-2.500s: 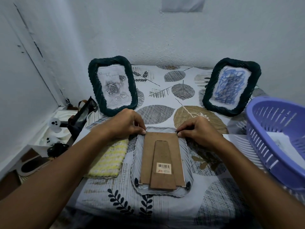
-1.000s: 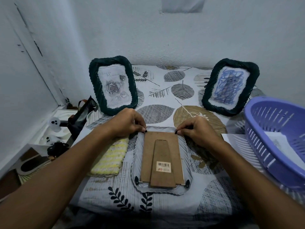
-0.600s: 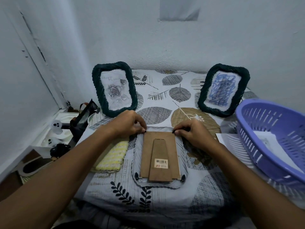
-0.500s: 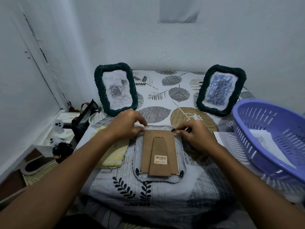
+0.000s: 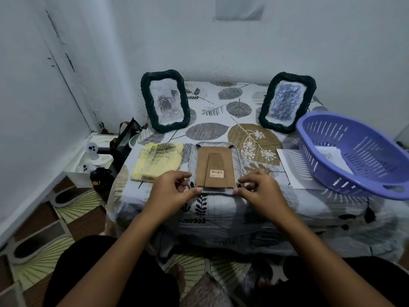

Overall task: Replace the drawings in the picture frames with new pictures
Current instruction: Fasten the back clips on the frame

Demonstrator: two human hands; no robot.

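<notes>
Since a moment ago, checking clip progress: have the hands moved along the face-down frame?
Yes. Both hands went from the face-down frame's far edge to its near edge.

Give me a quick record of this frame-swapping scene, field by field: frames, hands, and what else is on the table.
face-down frame: cardboard back up, centre
left hand: at its near-left corner
right hand: at its near-right corner
rose drawing frame: upright, rear left
blue scribble frame: upright, rear right
purple basket: right, holds paper
yellow cloth: left of the face-down frame

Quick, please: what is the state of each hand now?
Left hand: pinches the face-down frame at its near left corner.
Right hand: pinches its near right corner.
</notes>
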